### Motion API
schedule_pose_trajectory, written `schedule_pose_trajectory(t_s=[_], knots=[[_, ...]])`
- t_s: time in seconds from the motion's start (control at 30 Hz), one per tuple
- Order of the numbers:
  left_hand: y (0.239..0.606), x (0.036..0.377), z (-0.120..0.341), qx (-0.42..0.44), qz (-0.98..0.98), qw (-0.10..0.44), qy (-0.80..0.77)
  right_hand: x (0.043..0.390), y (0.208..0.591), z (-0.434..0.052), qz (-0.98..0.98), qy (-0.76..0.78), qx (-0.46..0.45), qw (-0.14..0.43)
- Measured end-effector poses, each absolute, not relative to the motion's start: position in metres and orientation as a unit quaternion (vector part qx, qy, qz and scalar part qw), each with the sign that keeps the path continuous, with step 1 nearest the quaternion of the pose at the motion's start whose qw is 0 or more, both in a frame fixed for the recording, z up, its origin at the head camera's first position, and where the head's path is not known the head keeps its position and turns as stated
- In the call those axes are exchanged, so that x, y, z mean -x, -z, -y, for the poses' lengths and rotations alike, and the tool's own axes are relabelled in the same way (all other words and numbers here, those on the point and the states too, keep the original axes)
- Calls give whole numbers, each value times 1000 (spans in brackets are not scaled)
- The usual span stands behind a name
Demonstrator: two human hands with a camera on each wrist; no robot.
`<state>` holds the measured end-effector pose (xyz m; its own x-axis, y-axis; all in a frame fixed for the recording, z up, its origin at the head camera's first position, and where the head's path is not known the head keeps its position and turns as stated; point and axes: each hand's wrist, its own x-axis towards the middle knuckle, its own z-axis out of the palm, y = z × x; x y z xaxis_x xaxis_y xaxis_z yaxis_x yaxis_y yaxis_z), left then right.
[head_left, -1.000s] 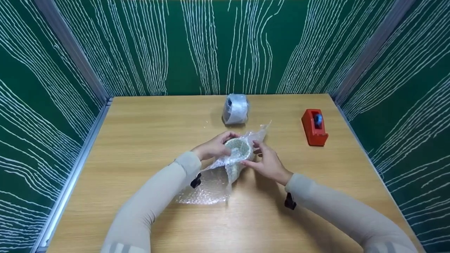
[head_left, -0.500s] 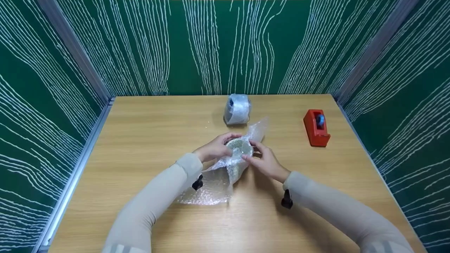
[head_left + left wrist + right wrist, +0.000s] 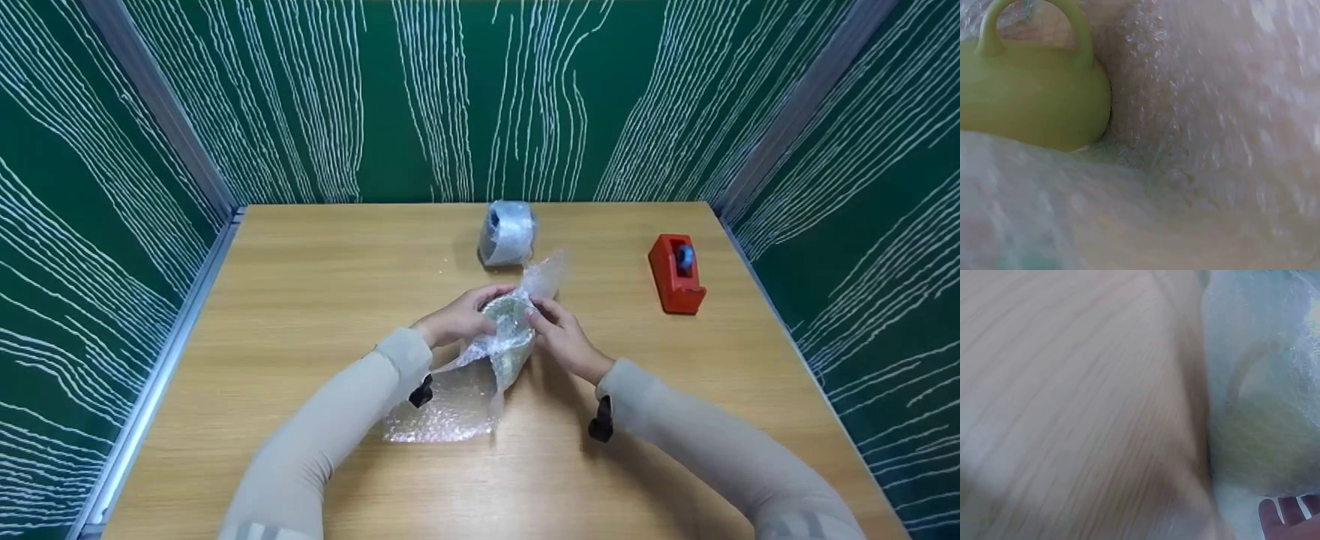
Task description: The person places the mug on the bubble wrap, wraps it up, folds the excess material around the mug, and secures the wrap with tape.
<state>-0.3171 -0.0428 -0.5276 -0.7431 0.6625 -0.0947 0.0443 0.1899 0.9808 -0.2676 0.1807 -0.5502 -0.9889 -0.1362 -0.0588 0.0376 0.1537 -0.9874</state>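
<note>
A pale green cup (image 3: pixel 510 313) lies on its side at the middle of the wooden table (image 3: pixel 300 270), half wrapped in a sheet of bubble wrap (image 3: pixel 457 390). My left hand (image 3: pixel 461 315) grips the cup and the wrap from the left. My right hand (image 3: pixel 559 334) presses the wrap against the cup from the right, fingers curled round it. The left wrist view shows the green cup (image 3: pixel 1033 95) with its handle behind blurred wrap (image 3: pixel 1213 140). In the right wrist view the wrapped cup (image 3: pixel 1264 433) lies on the table, with my fingertips (image 3: pixel 1283 514) at the bottom edge.
A second bundle wrapped in bubble wrap (image 3: pixel 506 232) stands at the back middle of the table. A red tape dispenser (image 3: pixel 675 274) sits at the right. Green patterned walls close the table in on three sides.
My right hand has moved left and closed onto the wrap over the cup. The free flap of wrap behind the cup has folded inwards.
</note>
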Motion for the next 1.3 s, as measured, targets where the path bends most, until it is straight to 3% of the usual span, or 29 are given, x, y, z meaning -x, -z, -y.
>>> schedule_pose_trajectory(t_s=[0.13, 0.57, 1.1, 1.3], knots=[[530, 317, 43, -265, -727, 254, -580, 271, 550, -177, -711, 697, -2, 94], [520, 317, 44, -301, -748, 260, -531, 282, 550, -178, -650, 755, -46, 75], [523, 319, 46, -296, -775, 251, -499, 293, 550, -189, -646, 753, -43, 119], [524, 320, 45, -302, -781, 244, -490, 295, 550, -195, -654, 750, -56, 87]])
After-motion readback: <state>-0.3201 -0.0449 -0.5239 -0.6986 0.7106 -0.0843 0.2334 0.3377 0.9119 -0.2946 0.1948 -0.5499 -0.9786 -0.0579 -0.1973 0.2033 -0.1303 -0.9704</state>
